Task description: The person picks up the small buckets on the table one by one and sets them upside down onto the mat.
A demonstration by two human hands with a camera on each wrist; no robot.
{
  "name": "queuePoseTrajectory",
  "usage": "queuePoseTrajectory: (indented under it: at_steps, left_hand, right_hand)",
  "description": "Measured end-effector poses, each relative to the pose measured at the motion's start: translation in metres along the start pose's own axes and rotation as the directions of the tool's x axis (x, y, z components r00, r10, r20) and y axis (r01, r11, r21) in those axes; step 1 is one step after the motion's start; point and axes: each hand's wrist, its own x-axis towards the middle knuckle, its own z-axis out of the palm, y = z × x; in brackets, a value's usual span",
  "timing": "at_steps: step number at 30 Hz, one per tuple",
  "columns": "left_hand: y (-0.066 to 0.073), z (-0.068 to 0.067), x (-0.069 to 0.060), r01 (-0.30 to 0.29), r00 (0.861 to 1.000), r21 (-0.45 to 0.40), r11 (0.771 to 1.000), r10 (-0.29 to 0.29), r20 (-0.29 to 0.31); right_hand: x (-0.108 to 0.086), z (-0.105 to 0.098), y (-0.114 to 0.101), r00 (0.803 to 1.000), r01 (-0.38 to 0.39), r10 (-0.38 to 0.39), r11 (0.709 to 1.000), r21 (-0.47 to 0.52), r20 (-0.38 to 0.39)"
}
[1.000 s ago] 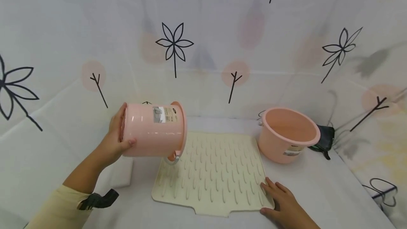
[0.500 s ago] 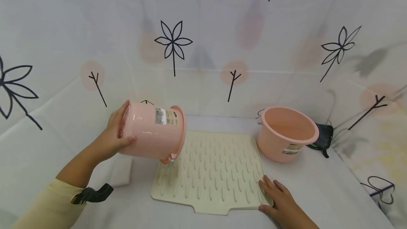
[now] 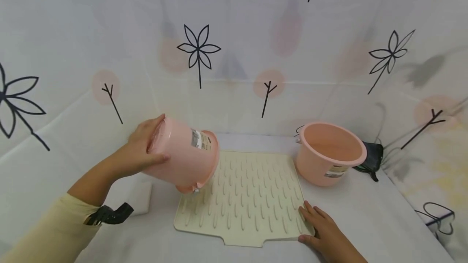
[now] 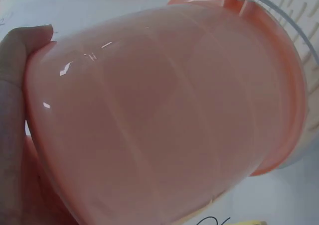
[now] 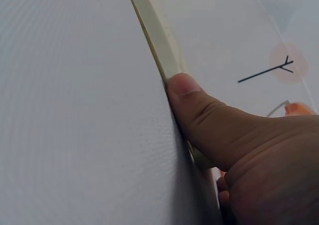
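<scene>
Pink bucket is leaning sideways in the left hand, its mouth facing right and downward over the left side of a cream ribbed mat.

The left hand is gripping the bucket firmly at its base, thumb pressing the side wall and fingers reaching across the bottom; a label is showing on the upper side, and a grey handle is curving out from the rim; whether that rim is touching the mat, I cannot tell. The right hand is resting at the mat's near right corner, fingers spread and fairly straight, thumb touching the near edge. A second bucket is standing upright beside the mat's right side, a dark pouch lying just behind it on the white table.
</scene>
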Motion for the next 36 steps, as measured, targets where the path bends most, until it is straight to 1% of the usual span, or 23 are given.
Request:
queuePoseTrajectory:
  at_steps: [5,8,11,15,18,20,23,26,31,36]
  left_hand:
    - [0.011,0.005,0.010,0.018,0.998,0.035,0.999,-0.020,0.052]
    - [0.018,0.006,0.016,0.015,0.997,0.075,0.997,-0.020,0.078]
    - [0.026,0.006,0.023,-0.011,0.994,0.115,0.993,-0.002,0.108]
    - [0.036,0.004,0.030,-0.051,0.988,0.143,0.988,0.029,0.150]
    - [0.042,0.004,0.034,-0.062,0.983,0.165,0.984,0.031,0.181]
    - [0.045,0.007,0.037,-0.064,0.979,0.180,0.982,0.026,0.204]
    - [0.047,0.016,0.042,-0.065,0.969,0.195,0.979,0.016,0.245]
    - [0.047,0.027,0.046,-0.066,0.962,0.205,0.977,0.007,0.273]
    - [0.047,0.045,0.048,-0.047,0.959,0.195,0.980,-0.011,0.283]
    - [0.050,0.060,0.052,-0.046,0.952,0.190,0.981,-0.015,0.307]
  right_hand:
    - [0.000,0.001,0.004,1.000,-0.004,0.005,1.000,0.023,-0.021]
    - [-0.001,0.000,0.003,0.999,0.005,-0.004,1.000,0.029,-0.032]
    - [-0.001,0.000,0.002,0.999,0.004,-0.003,1.000,0.022,-0.040]
    - [-0.002,0.000,0.003,0.999,0.011,-0.010,1.000,0.029,-0.047]
    - [-0.002,0.000,0.003,0.998,0.039,-0.037,0.998,0.046,-0.044]
    - [-0.002,0.001,0.004,0.998,0.056,-0.054,0.997,0.050,-0.045]
    - [-0.002,0.001,0.004,0.998,0.055,-0.053,0.998,0.045,-0.046]
    - [-0.002,0.001,0.004,0.999,0.029,-0.027,0.998,0.050,-0.041]
    - [0.000,0.000,0.001,1.000,-0.014,0.015,0.999,0.044,-0.023]
    - [0.000,0.001,0.001,0.999,-0.027,0.027,0.999,0.029,-0.024]
